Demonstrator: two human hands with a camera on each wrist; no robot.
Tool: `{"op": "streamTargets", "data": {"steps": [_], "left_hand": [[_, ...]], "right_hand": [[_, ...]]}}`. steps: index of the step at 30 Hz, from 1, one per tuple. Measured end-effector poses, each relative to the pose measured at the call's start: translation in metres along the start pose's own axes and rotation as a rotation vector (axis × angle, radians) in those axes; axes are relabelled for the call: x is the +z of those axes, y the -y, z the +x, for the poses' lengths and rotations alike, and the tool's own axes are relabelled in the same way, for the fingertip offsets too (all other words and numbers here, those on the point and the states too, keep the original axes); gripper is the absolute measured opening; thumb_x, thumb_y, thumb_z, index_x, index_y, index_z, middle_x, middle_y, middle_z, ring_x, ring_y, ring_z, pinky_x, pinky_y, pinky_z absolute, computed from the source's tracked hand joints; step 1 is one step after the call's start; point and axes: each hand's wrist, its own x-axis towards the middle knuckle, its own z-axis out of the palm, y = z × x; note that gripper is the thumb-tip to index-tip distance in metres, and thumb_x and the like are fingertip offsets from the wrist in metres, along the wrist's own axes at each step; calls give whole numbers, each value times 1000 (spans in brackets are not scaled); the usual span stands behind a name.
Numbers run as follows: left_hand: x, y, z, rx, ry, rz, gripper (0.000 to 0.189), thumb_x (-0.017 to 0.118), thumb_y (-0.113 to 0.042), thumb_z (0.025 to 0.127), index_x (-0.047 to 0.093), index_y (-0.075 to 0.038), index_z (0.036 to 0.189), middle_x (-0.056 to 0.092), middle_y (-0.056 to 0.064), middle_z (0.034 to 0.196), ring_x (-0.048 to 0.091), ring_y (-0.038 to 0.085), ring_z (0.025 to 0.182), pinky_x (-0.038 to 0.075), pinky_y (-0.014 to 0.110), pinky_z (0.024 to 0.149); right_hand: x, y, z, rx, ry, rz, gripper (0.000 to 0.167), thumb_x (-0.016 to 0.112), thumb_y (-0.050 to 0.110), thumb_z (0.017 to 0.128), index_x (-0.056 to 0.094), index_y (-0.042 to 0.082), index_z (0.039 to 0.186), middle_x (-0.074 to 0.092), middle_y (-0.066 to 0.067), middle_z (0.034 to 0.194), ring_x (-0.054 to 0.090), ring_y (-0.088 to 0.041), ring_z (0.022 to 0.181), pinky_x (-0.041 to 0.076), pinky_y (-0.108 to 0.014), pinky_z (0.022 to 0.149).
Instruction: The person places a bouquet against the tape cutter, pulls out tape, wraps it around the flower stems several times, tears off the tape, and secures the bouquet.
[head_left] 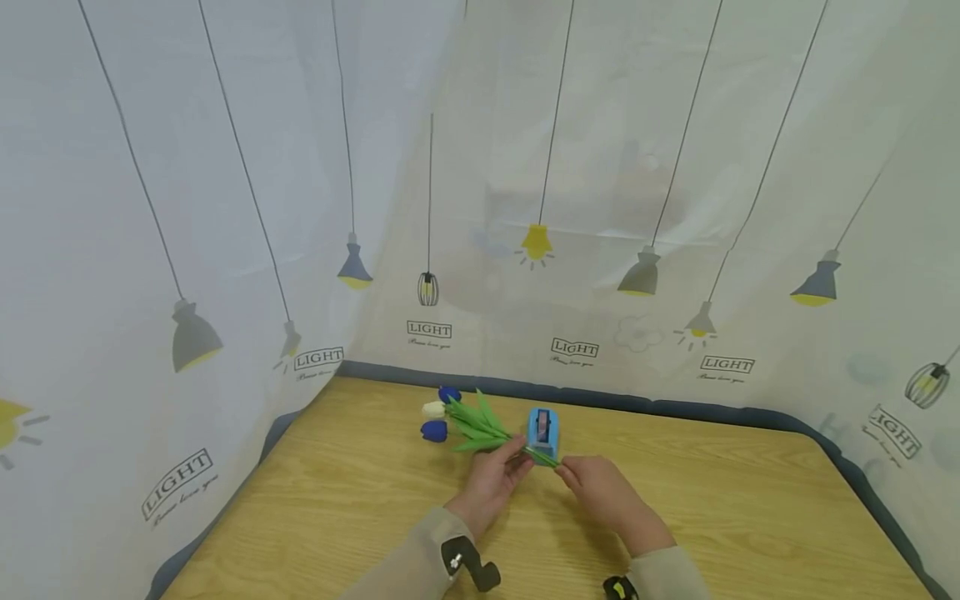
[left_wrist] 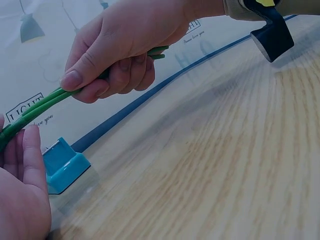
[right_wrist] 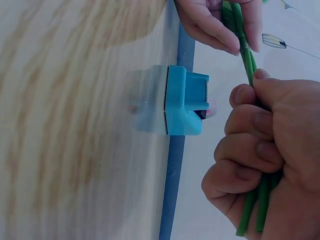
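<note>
A small bunch of tulips (head_left: 434, 430), blue and white with green leaves (head_left: 474, 423), lies across both hands, heads to the left. My left hand (head_left: 491, 482) holds the stems just below the leaves, thumb on one side and fingers on the other. My right hand (head_left: 609, 500) grips the lower stems (left_wrist: 42, 106) in curled fingers, and the cut ends (right_wrist: 261, 215) stick out past the palm. Close behind the stems stands a light-blue tape dispenser (head_left: 553, 427) on the table. The stems overlap its front edge in the head view.
The wooden table (head_left: 337, 500) runs back to a dark blue padded edge (head_left: 622, 403). Behind and at both sides hangs a pale curtain (head_left: 495, 292) printed with lamps. Dark straps (head_left: 468, 560) sit on the wrists.
</note>
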Motion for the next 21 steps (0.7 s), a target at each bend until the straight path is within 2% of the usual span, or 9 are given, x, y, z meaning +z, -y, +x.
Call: {"op": "streamTargets", "data": {"steps": [4,8,11,16,18,21], "left_hand": [[-1,1,2,6,2,5,14,67,-7,103,62,0,115,72,4,100,72,13,89,64,23,86],[-3,3,5,4,-1,17,14,65,-4,103,61,2,115,70,3,97,72,13,89,64,24,86],[-4,5,7,1,1,27,14,65,-3,102,62,3,115,71,3,95,72,14,88,65,25,86],[-5,5,8,0,20,41,8,65,-2,102,64,-1,109,71,2,93,72,12,87,64,24,85],[-6,5,8,2,29,50,9,65,-2,101,63,-2,110,71,2,93,72,12,86,64,24,84],[-6,5,8,0,30,62,11,65,-2,102,62,-1,112,71,2,93,72,12,86,64,23,84]], "right_hand": [[-1,4,-1,7,9,-15,31,56,24,111,66,14,83,44,8,64,43,-9,60,41,-29,62],[-4,10,-5,57,44,66,40,54,24,111,64,14,74,47,6,61,41,-11,55,38,-27,56],[-5,9,-6,109,105,222,43,50,25,113,68,11,76,48,5,57,39,-11,50,36,-26,50],[-6,3,-8,223,237,582,51,41,33,116,72,2,91,48,5,56,37,-7,46,31,-22,44],[-7,3,-10,270,274,681,55,38,37,116,72,0,96,50,6,58,39,-6,47,32,-20,44],[-7,2,-12,319,318,761,58,36,43,116,73,0,102,51,7,60,41,-3,47,34,-18,45]]}}
